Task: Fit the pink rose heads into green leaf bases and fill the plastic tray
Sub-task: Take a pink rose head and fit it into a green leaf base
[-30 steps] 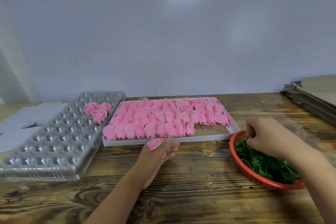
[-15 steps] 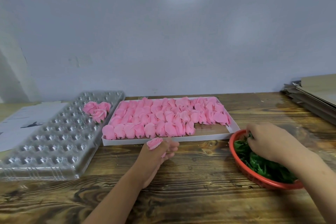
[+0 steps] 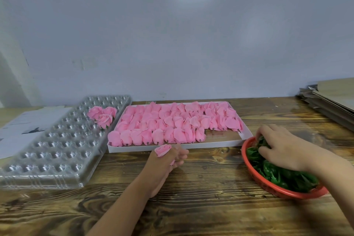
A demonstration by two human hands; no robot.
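Rose: one pink rose point(image 3: 162, 149) sits in my left hand point(image 3: 164, 163), just in front of the box, petals up. It looks light and soft, easily crushed, so I judge it best held low at the base, not by the petals.
Left hand: fingers curled round the rose, resting on the table point(image 3: 191, 207).
Right hand: my right hand point(image 3: 283, 151) is down in the red basket point(image 3: 268, 188), fingers bent among the leaves point(image 3: 275, 174); I cannot tell whether it has one pinched yet. The leaves look thin and floppy, and likely tangle.
Box: white box point(image 3: 172, 147) of rose heads lying on their sides, stubs toward me, with a bare patch at its near right.
Tray: clear tray point(image 3: 47, 149) to the left holds three finished roses point(image 3: 102, 115) at its far right; the other cups I can see are unfilled.
Progress: early, I judge.
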